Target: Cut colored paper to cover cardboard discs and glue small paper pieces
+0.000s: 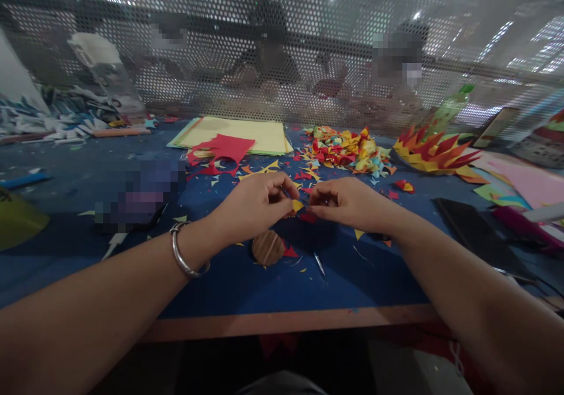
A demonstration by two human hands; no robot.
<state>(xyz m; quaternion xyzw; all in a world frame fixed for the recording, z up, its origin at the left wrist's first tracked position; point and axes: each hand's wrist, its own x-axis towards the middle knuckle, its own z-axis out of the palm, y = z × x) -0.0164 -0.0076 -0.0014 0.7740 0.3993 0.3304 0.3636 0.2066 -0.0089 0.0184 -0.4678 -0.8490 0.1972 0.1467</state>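
My left hand [255, 205] is above the blue tabletop, thumb and index finger pinched on a small yellow paper piece [298, 206]. Close to its right, my right hand [355, 204] has its fingers bent together; what they hold, if anything, is too small to make out. Just under the fingertips is a bit of red paper [308, 217]. A round striped wooden disc [268, 248] lies below my left hand, and a thin silvery tool [320, 267] lies to its right. Beyond my hands are paper scraps and a red sheet with round cut-outs [235, 146].
Behind stand a stack of coloured paper [251, 131], a heap of small paper pieces [348, 151] and a spiky red-yellow paper form [436, 151]. A dark flat device [476, 230] lies right, a pixelated object [143, 195] left. A perforated screen [291, 98] closes the back.
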